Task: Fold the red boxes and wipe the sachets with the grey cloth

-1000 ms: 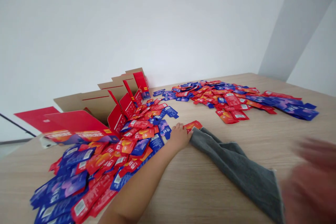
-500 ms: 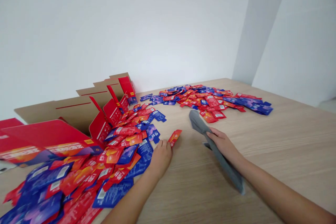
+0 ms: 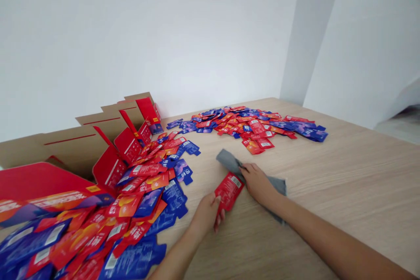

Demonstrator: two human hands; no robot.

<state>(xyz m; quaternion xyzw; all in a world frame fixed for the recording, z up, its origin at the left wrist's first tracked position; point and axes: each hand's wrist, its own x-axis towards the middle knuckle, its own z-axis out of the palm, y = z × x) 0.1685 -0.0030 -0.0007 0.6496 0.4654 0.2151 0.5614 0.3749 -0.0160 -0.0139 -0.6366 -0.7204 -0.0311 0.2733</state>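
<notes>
My left hand pinches a red sachet by its lower left edge, with the barcode end tilted up toward the right. A folded grey cloth is in the grip of my right hand, whose fingers curl over its middle. The sachet's upper right corner meets the cloth next to my right fingertips. Whether those fingers also touch the sachet, I cannot tell. Closest on the left lies a long heap of red and blue sachets, some overlapping.
Open red cardboard boxes with brown insides stand in a row along the left, beside the heap. Farther back on the wooden table lies a second pile of red and blue sachets. A white wall rises behind.
My left hand has moved right and turned the red sachet so its printed, barcoded side shows. My right hand has come left and lower with the cloth, bringing both together. The view has shifted slightly right.
</notes>
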